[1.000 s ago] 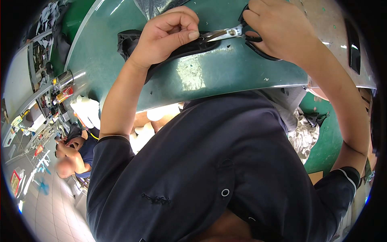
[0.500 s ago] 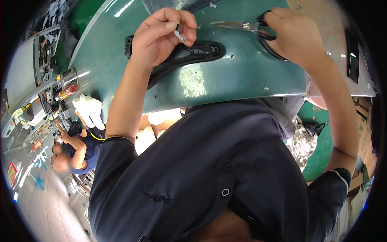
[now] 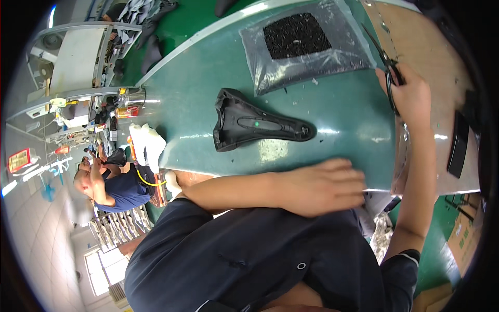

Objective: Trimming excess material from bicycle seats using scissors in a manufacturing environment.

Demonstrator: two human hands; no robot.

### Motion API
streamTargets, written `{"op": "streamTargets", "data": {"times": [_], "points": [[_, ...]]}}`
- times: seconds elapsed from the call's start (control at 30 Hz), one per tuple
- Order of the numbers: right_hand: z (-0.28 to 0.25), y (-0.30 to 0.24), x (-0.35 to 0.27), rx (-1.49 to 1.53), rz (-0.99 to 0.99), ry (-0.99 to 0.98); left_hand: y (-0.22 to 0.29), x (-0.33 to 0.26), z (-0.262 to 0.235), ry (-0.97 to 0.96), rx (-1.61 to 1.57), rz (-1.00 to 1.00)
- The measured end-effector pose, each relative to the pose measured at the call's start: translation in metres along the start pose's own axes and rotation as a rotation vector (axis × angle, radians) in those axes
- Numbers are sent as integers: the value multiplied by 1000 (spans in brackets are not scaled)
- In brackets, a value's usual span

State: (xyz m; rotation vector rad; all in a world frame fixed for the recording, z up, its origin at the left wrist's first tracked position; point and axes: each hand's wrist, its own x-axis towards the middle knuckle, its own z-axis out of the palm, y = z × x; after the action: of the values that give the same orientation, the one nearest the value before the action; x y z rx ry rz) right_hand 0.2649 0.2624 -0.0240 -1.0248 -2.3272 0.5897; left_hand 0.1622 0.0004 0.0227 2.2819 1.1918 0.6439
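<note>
A black bicycle saddle (image 3: 247,112) lies on the green tabletop (image 3: 192,125), its wide end to the left and narrow nose to the right. A small green dot shows on its grey middle strip. Below the nose, at the table's near edge, my left hand (image 3: 325,187) reaches across my body, back up, fingers stretched to the right; I see nothing in it. At the right, my right hand (image 3: 413,99) grips black-handled scissors (image 3: 384,57), whose blades point away from me. They lie along the seam between the green top and a brown board (image 3: 436,62).
A clear plastic bag (image 3: 338,47) of small black pieces lies beyond the saddle. To the right rests a black flat bar (image 3: 458,144). Tiny scraps dot the table. Another person (image 3: 122,184) sits at the left, near a white cloth-like thing (image 3: 148,145).
My left hand has come down from above the saddle to the near edge; the pale scrap it pinched no longer shows. My right hand and the scissors moved right. More of the table shows.
</note>
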Motion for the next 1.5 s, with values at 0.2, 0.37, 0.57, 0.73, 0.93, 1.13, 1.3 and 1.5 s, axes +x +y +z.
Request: {"op": "streamTargets", "data": {"times": [0.2,0.37,0.57,0.73,0.93,1.13,1.3,1.5], "points": [[13,40,-2,243,195,71,-33,-45,-39,30,594,-580],[3,42,7,773,517,76,-46,-62,-47,-84,623,-499],[9,44,4,741,439,132,-90,-20,-158,-69,931,-392],[11,47,4,851,412,118,-103,61,-243,326,1471,-33],[12,48,0,840,449,139,5,70,-243,615,624,222],[12,50,2,846,419,129,70,25,-236,592,358,370],[13,47,0,847,409,143,100,1,-248,539,92,551],[14,51,-1,808,394,153,114,-15,-244,565,123,300]]}}
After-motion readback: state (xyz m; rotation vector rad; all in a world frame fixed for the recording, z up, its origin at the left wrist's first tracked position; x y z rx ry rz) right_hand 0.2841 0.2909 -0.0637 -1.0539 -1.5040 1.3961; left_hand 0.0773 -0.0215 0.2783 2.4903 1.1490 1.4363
